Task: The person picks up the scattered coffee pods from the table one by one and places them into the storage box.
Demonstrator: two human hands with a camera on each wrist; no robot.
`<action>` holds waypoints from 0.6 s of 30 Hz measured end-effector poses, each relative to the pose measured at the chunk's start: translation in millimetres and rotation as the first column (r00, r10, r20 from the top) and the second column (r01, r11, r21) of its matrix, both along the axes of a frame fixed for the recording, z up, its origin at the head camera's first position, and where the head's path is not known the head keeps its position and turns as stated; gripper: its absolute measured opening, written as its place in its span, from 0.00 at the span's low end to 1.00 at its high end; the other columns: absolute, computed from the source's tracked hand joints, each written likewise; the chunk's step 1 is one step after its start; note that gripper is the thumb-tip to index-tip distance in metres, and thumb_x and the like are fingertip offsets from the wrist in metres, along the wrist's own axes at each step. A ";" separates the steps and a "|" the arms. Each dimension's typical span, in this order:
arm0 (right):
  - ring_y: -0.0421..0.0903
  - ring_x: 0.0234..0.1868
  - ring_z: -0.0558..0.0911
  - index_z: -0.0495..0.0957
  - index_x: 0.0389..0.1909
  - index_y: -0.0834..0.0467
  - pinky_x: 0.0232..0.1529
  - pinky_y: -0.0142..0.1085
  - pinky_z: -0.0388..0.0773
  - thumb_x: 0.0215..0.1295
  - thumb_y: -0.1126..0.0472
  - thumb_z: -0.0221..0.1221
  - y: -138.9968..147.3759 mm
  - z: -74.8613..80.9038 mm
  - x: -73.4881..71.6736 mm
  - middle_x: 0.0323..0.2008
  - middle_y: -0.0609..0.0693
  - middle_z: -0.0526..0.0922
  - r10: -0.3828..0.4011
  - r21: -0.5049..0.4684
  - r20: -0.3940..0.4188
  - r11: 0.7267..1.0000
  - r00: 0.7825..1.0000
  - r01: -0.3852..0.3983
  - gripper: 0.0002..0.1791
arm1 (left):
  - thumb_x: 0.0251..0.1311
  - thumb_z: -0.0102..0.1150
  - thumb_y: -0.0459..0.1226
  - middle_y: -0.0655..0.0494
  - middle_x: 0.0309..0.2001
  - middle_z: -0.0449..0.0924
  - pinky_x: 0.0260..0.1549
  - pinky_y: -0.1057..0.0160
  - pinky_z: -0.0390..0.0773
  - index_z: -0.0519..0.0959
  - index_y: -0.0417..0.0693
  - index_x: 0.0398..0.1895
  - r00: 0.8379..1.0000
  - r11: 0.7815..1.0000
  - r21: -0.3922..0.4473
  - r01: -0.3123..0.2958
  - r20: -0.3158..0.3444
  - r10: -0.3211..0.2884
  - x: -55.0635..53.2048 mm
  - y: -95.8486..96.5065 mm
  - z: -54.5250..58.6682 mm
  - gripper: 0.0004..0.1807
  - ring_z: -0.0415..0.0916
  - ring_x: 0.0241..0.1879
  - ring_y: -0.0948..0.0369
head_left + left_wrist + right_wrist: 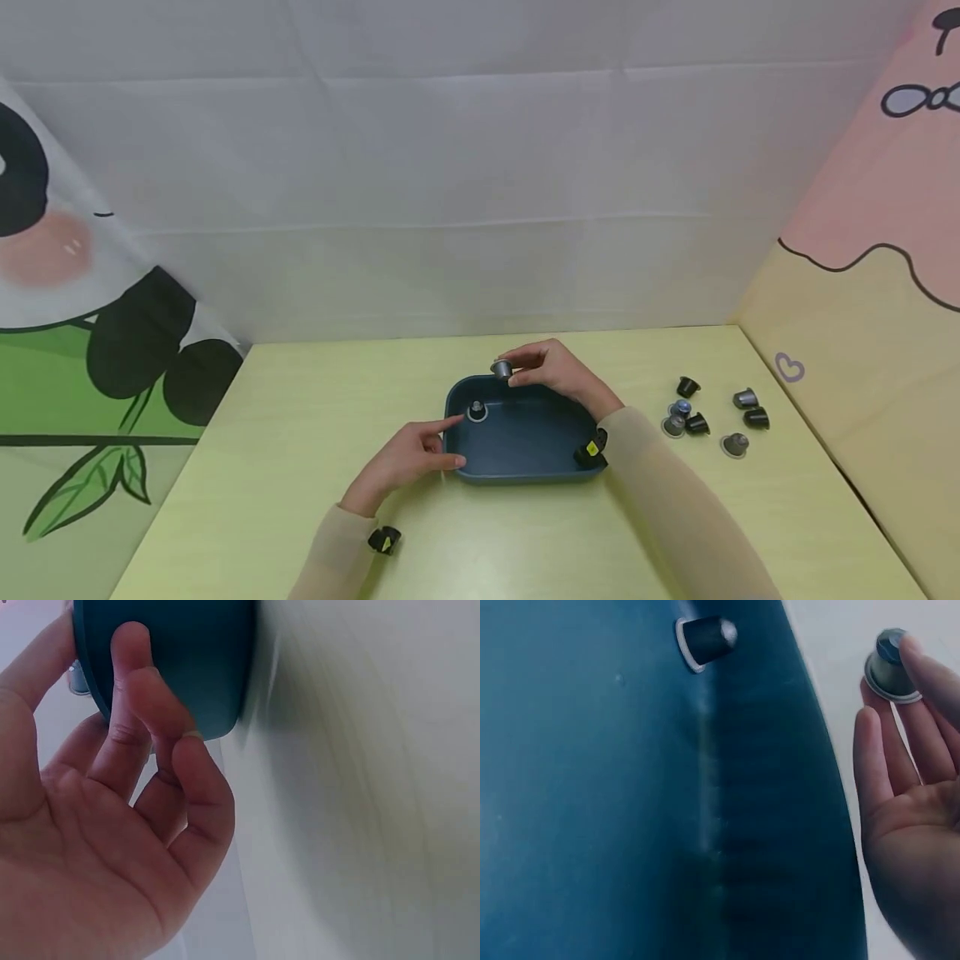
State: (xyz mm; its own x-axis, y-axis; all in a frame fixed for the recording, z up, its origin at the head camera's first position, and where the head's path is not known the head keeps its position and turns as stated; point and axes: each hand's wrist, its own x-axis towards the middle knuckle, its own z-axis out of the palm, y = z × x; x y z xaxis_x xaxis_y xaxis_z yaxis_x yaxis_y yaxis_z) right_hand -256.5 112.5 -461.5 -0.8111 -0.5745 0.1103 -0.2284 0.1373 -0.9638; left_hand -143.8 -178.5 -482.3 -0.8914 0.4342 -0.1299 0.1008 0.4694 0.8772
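Observation:
In the head view my right hand (553, 368) pinches a grey coffee capsule (502, 369) over the far rim of a dark blue tray (532, 479). The right wrist view shows this capsule (891, 671) between thumb and fingertips, its flanged rim lower and its domed end up. My left hand (408, 454) holds the tray at its left front corner, one finger over the rim. In the left wrist view, other curled fingers (133, 656) lie against its outer wall. Inside the tray, near the left end, a dark capsule (477, 410) stands on its wide rim.
Several more capsules lie on the pale yellow table at the right, among them a black one (687, 387), a blue one (680, 408) and a grey one (735, 445). White cloth (450, 275) hangs behind the table; printed panels stand at both sides.

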 end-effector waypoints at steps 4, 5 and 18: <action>0.53 0.52 0.84 0.81 0.56 0.66 0.52 0.42 0.80 0.58 0.69 0.70 0.5 -5.4 -0.2 0.50 0.57 0.85 0.038 0.027 0.001 0.999 0.999 -0.038 0.23 | 0.56 0.74 0.42 0.57 0.19 0.71 0.18 0.67 0.62 0.70 0.44 0.71 1.000 1.000 0.009 0.002 0.016 -0.002 -0.5 0.4 0.0 0.39 0.61 0.18 0.63; 0.53 0.52 0.84 0.81 0.55 0.66 0.52 0.42 0.80 0.58 0.69 0.70 0.5 -6.5 -0.4 0.50 0.58 0.85 0.046 0.029 0.004 0.998 0.999 -0.046 0.23 | 0.56 0.74 0.42 0.57 0.20 0.72 0.18 0.67 0.62 0.69 0.44 0.71 1.000 1.000 0.012 0.003 0.018 -0.003 -0.7 0.4 0.0 0.39 0.61 0.18 0.63; 0.50 0.51 0.84 0.83 0.54 0.63 0.48 0.40 0.81 0.55 0.69 0.72 -1.9 -11.5 0.6 0.46 0.54 0.87 0.096 0.098 0.043 0.990 0.994 -0.100 0.24 | 0.59 0.72 0.40 0.36 0.24 0.79 0.23 0.64 0.70 0.66 0.45 0.74 0.996 0.997 0.078 0.002 0.094 -0.009 1.9 -1.1 -0.9 0.40 0.75 0.23 0.49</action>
State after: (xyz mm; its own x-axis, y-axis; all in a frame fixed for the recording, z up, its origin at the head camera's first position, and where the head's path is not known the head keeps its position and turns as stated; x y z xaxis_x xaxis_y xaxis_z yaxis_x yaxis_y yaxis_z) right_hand -255.9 110.7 -473.0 -0.7528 -0.6580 0.0186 -0.2090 0.2121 -0.9546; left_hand -141.9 -179.6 -483.2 -0.8744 0.4509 -0.1790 0.0181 0.3990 0.9168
